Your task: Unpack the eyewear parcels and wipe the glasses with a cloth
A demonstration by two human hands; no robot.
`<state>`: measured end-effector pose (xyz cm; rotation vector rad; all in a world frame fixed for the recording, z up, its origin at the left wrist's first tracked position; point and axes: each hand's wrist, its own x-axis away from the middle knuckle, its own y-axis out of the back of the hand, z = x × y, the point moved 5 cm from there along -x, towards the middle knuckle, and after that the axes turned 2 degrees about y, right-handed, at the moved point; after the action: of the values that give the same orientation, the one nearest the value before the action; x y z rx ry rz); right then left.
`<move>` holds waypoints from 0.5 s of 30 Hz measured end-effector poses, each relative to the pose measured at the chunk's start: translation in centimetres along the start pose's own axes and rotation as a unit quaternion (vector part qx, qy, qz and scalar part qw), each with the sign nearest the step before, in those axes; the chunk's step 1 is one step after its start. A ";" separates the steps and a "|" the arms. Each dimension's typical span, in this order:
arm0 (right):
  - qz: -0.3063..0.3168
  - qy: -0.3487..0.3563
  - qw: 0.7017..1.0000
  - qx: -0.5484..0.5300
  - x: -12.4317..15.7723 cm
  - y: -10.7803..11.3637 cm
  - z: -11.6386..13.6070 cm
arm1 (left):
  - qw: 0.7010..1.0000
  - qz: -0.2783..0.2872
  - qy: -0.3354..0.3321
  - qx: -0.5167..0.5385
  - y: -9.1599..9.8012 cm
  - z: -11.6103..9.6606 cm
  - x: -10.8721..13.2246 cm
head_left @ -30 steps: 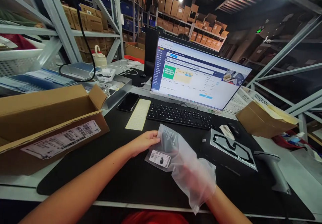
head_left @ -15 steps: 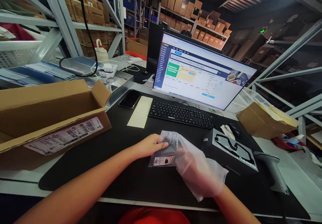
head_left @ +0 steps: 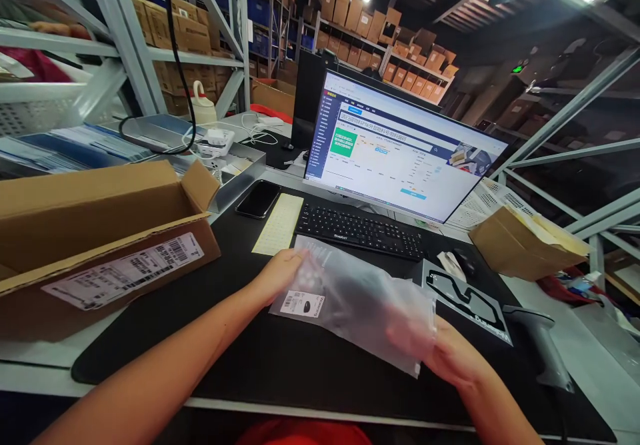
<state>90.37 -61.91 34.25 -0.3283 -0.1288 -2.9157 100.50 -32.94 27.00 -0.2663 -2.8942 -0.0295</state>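
A frosted plastic bag (head_left: 350, 298) with a white printed label near its left end is stretched between my hands above the black desk mat (head_left: 240, 365). My left hand (head_left: 283, 272) is closed on the bag's left end, thumb on top. At the bag's right end, the fingers of my right hand (head_left: 450, 348) reach inside its mouth. They show only dimly through the plastic and are smeared by motion, so whether they grip anything is unclear. Just right of the bag sits a dark box (head_left: 465, 298) with a glasses-like outline on its lid, partly covered by the bag.
An open cardboard box (head_left: 125, 258) stands at left. Behind the bag lie a keyboard (head_left: 360, 228), a yellow sheet (head_left: 279, 224) and a phone (head_left: 259, 198), below a lit monitor (head_left: 400, 145). A barcode scanner (head_left: 543, 345) and a mouse (head_left: 465, 262) are on the right.
My right hand has drawn back to the right, partly out of the bag. The bag now lies flatter and more stretched out, its label end shifted left with my left hand.
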 end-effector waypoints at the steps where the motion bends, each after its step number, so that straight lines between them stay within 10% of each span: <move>1: 0.006 -0.015 1.000 -0.018 0.3 0.7 -0.2 | 1.000 -0.006 0.008 -0.006 0.2 0.2 -0.1; 8: -0.281 0.089 0.956 0.008 0.9 7.0 -0.2 | 0.975 -0.016 0.037 -0.219 2.3 0.7 -1.1; 15: -0.290 0.165 0.940 -0.071 0.2 6.9 1.8 | 0.875 -0.145 0.012 -0.461 5.9 -2.4 0.7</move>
<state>91.99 -68.49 36.52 0.2301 0.0484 -3.5192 101.43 -27.13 29.45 0.0309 -2.6242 -1.4525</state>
